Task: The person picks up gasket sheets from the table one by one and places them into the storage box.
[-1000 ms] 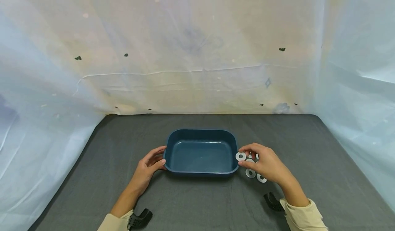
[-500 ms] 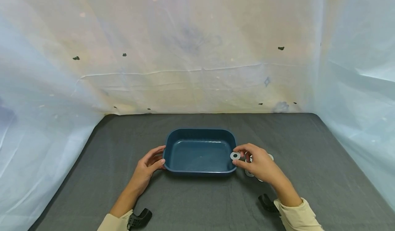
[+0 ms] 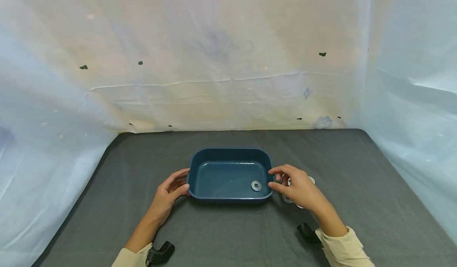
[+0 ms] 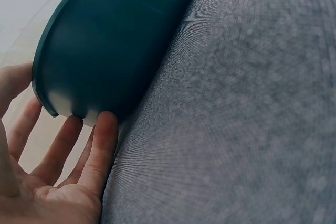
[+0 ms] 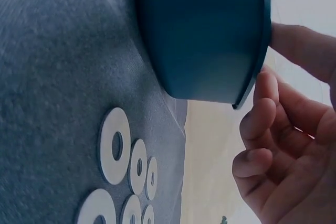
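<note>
A dark blue rectangular tub (image 3: 228,199) sits on the grey cloth. One flat metal washer (image 3: 252,187) lies inside it, near the right end of its floor. My left hand (image 3: 169,191) rests its fingertips and thumb against the tub's left end; the left wrist view shows the fingers (image 4: 100,156) fairly straight against the outer wall. At the right rim is my right hand (image 3: 296,185), thumb and forefinger apart with nothing pinched between them. Several more washers (image 5: 106,150) lie flat on the cloth below that hand, partly hidden by it in the head view.
Grey cloth (image 3: 228,235) covers the table. Pale sheeting (image 3: 228,60) hangs behind it and along both sides. A black wrist mount (image 3: 160,253) is on the left forearm, and another black mount (image 3: 308,233) on the right.
My right hand has moved left to the tub's rim and let go of the washer, which now lies in the tub. The left hand has stayed at the left end.
</note>
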`<state>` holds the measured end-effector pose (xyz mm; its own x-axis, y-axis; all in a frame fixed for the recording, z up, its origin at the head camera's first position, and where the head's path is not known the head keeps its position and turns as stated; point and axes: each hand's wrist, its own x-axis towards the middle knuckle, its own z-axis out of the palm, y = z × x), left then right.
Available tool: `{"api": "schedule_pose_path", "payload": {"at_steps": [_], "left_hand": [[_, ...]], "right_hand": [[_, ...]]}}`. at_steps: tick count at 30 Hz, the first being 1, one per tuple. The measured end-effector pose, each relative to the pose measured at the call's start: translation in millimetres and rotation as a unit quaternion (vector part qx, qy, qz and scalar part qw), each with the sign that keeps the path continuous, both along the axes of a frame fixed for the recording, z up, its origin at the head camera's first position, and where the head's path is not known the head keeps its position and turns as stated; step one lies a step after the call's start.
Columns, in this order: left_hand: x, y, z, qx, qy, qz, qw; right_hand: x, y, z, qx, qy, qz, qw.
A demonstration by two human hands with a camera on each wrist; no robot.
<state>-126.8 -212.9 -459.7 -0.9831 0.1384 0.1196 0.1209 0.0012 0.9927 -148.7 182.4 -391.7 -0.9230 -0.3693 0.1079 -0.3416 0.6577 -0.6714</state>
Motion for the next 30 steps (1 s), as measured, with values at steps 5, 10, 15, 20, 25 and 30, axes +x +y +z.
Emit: {"api": "schedule_pose_path", "payload": {"at_steps": [5, 10, 15, 20, 25, 30], "left_hand": [[0.6, 0, -0.1, 0.003, 0.000, -0.001, 1.0000], [0.4, -1, -2.4, -0.002, 0.008, 0.003, 1.0000], [1.1, -2, -2.7, -0.008, 0.012, 0.008, 0.9999], [3.1, -3, -3.0, -0.011, 0.015, 0.008, 0.9998], [3.1, -3, -3.8, -0.014, 0.012, 0.012, 0.9998], [2.5, -3, -4.6, -0.017, 0.014, 0.014, 0.9997]], "right_hand": [[-2.8, 10, 3.5, 0.012, 0.011, -0.018, 1.000], [-8.3, 33, 7.3, 0.029, 0.024, -0.050, 0.998], [-11.6, 58, 10.6, 0.041, 0.017, -0.081, 0.996], [-14.8, 75, 7.7, 0.047, -0.002, -0.097, 0.994], [-19.6, 83, -0.8, 0.062, -0.014, -0.090, 0.994], [-21.4, 88, -6.7, 0.075, -0.016, -0.096, 0.992]]}}
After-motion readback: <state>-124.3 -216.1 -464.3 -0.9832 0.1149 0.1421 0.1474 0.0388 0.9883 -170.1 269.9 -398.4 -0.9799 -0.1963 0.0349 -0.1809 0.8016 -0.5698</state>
